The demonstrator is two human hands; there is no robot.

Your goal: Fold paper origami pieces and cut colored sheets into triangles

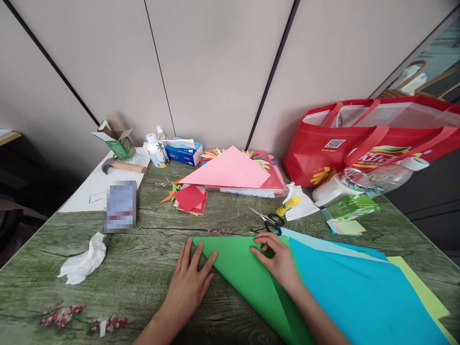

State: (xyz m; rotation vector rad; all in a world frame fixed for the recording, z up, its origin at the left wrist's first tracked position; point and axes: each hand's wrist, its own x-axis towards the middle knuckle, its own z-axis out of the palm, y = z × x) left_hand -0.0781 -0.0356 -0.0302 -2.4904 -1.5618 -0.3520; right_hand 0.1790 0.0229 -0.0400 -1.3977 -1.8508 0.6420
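A large sheet of green paper (237, 268), folded on the diagonal, lies on the table in front of me. My left hand (190, 273) rests flat with fingers spread, its fingertips on the paper's left corner. Over the paper's upper right part is my right hand (278, 258), fingers bent and thumb held apart from them, with nothing visible between. Black-handled scissors (269, 220) lie just beyond that hand. Blue paper (352, 287) is spread to the right, partly hidden by my right forearm.
A folded pink sheet (230, 170) and small red paper squares (190, 197) lie farther back. Nearby are a yellow glue stick (288, 205), a tissue box (184, 152), a hammer (124, 166) and a crumpled tissue (84, 258). A red bag (323, 143) stands back right.
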